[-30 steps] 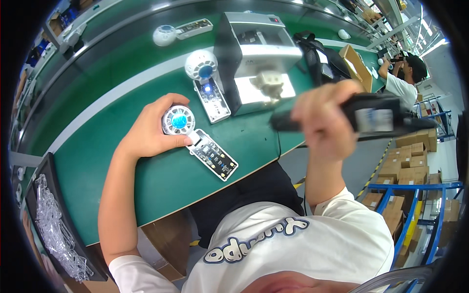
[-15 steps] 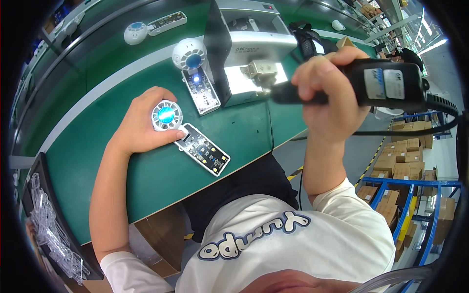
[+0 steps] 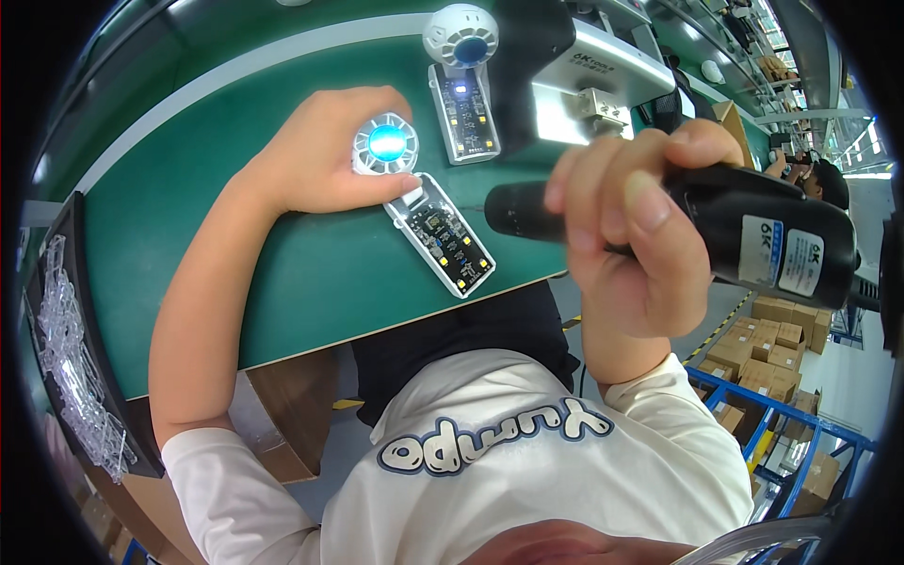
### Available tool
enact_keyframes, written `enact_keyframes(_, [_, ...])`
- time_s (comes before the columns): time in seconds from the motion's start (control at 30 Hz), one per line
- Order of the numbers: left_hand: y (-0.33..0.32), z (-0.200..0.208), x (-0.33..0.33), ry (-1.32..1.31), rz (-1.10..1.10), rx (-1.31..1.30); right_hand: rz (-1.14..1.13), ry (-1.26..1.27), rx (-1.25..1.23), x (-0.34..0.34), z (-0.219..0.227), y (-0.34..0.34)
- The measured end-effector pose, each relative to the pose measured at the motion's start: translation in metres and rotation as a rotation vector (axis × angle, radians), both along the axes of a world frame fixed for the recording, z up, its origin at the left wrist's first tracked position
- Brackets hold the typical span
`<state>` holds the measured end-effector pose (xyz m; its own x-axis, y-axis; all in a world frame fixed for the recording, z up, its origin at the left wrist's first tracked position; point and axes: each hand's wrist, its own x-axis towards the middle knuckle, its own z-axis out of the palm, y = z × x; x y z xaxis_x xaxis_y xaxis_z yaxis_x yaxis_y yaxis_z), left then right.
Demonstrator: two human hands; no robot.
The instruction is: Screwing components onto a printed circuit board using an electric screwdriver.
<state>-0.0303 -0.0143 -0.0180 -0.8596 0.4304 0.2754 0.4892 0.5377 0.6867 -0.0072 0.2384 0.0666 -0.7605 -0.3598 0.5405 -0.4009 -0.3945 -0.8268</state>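
Observation:
My left hand is wrapped round the white, round vented head of a small handheld fan-like device, whose centre glows blue. Its handle lies uncased, baring a black circuit board with several small yellow parts; my thumb presses where head and handle meet. Raised over the bench's front edge, my right hand grips a black electric screwdriver. The tool's tip points left, towards the bared board but apart from it. Just beyond my left hand lies a second such device with a lit board.
A silver and black screw feeder stands at the back on the green bench. At far left is a black tray of clear plastic pieces. Cardboard boxes and a blue rack stand at right; another person is beyond.
My right hand has brought the screwdriver away from the feeder towards the device in my left hand. The view has shifted, so bench things sit further right, and a third device has left the picture.

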Motion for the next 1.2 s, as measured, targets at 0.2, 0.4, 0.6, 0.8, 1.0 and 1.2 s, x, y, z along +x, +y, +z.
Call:
enact_keyframes(0.2, [0.0, 0.0, 0.001, 0.046, -0.014, 0.029, -0.012, 0.03, 0.041, -0.004, -0.006, -0.012])
enact_keyframes(0.4, [-0.003, -0.003, 0.003, 0.055, -0.016, 0.042, -0.035, 0.028, 0.083, -0.005, -0.007, -0.02])
enact_keyframes(0.6, [0.0, -0.005, -0.002, 0.102, -0.035, 0.072, -0.118, 0.082, 0.224, -0.018, -0.005, -0.026])
enact_keyframes(0.8, [-0.003, -0.003, 0.003, 0.099, -0.03, 0.045, -0.109, 0.121, 0.231, -0.018, 0.008, -0.008])
enact_keyframes(1.0, [0.003, -0.002, 0.003, 0.063, 0.008, 0.04, -0.279, 0.17, -0.077, -0.031, 0.037, 0.048])
enact_keyframes(1.2, [-0.001, -0.007, -0.004, 0.08, -0.019, 0.025, 0.011, 0.027, -0.117, -0.014, 0.006, 0.011])
